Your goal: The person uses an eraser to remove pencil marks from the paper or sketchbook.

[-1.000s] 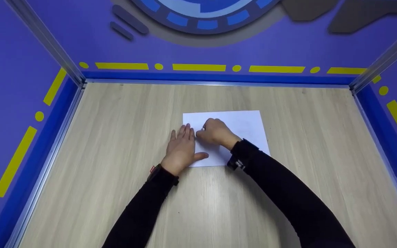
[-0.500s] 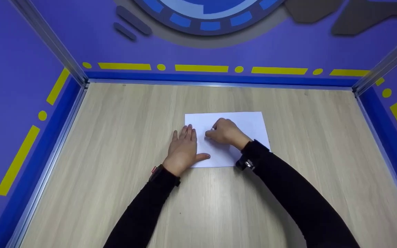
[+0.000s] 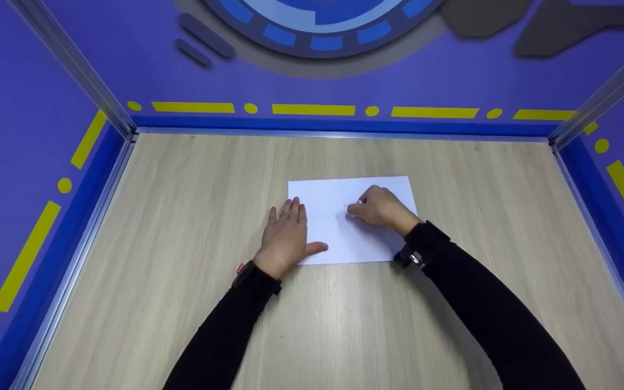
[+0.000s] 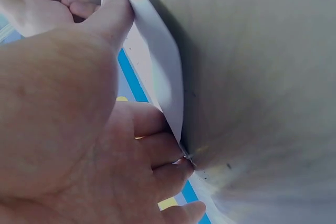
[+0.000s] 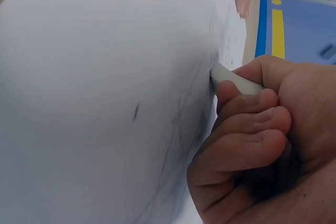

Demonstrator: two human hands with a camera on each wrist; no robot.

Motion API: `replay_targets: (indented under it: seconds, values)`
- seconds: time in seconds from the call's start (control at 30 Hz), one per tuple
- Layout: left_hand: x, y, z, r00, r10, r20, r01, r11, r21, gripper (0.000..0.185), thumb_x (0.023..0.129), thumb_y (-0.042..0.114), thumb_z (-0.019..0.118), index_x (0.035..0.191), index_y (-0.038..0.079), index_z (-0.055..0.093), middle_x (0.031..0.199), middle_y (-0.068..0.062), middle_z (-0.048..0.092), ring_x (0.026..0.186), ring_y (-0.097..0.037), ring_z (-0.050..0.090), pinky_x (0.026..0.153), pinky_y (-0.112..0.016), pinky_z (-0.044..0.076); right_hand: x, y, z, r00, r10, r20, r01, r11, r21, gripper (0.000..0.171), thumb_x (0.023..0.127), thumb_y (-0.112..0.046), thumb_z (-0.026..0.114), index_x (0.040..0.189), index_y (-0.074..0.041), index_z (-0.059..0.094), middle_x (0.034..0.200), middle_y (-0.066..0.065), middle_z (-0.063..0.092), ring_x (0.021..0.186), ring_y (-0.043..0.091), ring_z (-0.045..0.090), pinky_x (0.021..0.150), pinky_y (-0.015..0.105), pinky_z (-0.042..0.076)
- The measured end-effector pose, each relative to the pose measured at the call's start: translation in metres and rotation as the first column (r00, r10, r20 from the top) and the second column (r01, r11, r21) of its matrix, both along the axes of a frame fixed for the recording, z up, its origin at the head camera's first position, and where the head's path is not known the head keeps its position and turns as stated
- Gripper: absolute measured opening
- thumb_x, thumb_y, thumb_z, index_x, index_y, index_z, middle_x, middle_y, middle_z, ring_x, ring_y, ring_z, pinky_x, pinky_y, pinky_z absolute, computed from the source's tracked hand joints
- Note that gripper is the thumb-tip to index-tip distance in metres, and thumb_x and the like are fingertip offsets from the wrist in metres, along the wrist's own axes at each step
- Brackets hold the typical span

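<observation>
A white sheet of paper point(image 3: 323, 189) lies on the table in the head view, with its near edge bowed up slightly in the left wrist view. My left hand point(image 3: 284, 235) rests flat across the sheet's left edge, fingers straight and thumb point(image 4: 113, 14) spread out on the paper. Between the thumb and curled fingers of my right hand point(image 3: 385, 208) is a white eraser point(image 5: 239, 81), its end touching the sheet right of the middle. Faint dark lines and a short dark mark point(image 5: 136, 112) show on the paper in the right wrist view.
The wood-grain table point(image 3: 209, 179) extends around the sheet. Blue panels with yellow markings point(image 3: 312, 110) close it in at the back and both sides, with metal rails along the edges. A few dark specks point(image 4: 229, 166) dot the surface near my left fingers.
My right hand has slid rightward across the paper with the eraser, away from my left hand. The left hand and the sheet stay in place.
</observation>
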State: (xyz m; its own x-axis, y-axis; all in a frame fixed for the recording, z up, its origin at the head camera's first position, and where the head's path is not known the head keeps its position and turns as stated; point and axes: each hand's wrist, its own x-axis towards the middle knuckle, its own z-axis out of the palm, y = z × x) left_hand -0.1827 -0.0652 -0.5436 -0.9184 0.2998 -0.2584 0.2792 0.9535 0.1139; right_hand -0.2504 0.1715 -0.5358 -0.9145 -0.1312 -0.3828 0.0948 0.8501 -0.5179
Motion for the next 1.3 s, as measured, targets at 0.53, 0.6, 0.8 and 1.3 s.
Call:
replay_targets:
  seconds: [0.53,0.6,0.8,1.3]
  values:
    - [0.0,0.0,-0.002,1.0,-0.017,-0.021,0.017,1.0,0.01,0.114,0.082,0.08,0.051,0.156,-0.003,0.023,0.165,-0.02,0.019,0.156,-0.031,0.015,0.124,-0.058,0.016,0.007,0.074,0.001,0.996,-0.082,0.019,0.082,0.997,-0.001,0.042,0.084,-0.039,0.065,0.054,-0.017,0.047,0.061,-0.004,0.043,0.051,0.011,0.039,0.045,0.026,0.031]
    - [0.0,0.0,-0.002,1.0,-0.015,-0.02,0.016,1.0,0.014,0.114,0.082,0.079,0.052,0.156,-0.003,0.024,0.165,-0.02,0.018,0.156,-0.032,0.015,0.124,-0.058,0.016,0.008,0.084,0.001,0.994,-0.102,0.033,0.102,0.995,0.0,0.041,0.084,-0.039,0.064,0.056,-0.016,0.047,0.059,-0.005,0.042,0.051,0.011,0.039,0.044,0.026,0.031]
    - [0.0,-0.001,-0.002,1.0,-0.013,-0.017,0.013,1.0,0.012,0.115,0.082,0.08,0.052,0.156,-0.003,0.023,0.166,-0.02,0.017,0.156,-0.032,0.015,0.124,-0.058,0.015,0.009,0.101,0.0,0.988,-0.14,0.068,0.141,0.99,-0.008,0.041,0.085,-0.039,0.063,0.057,-0.018,0.042,0.053,-0.008,0.041,0.049,0.011,0.04,0.043,0.026,0.032]
    - [0.0,0.0,-0.003,1.0,-0.012,-0.017,0.013,1.0,0.027,0.115,0.082,0.079,0.053,0.156,-0.003,0.022,0.166,-0.02,0.017,0.156,-0.032,0.014,0.124,-0.058,0.014,0.012,0.09,0.002,0.994,-0.102,0.029,0.1,0.992,0.08,0.041,0.086,-0.039,0.06,0.058,-0.017,0.04,0.056,-0.005,0.037,0.049,0.013,0.039,0.042,0.027,0.032]
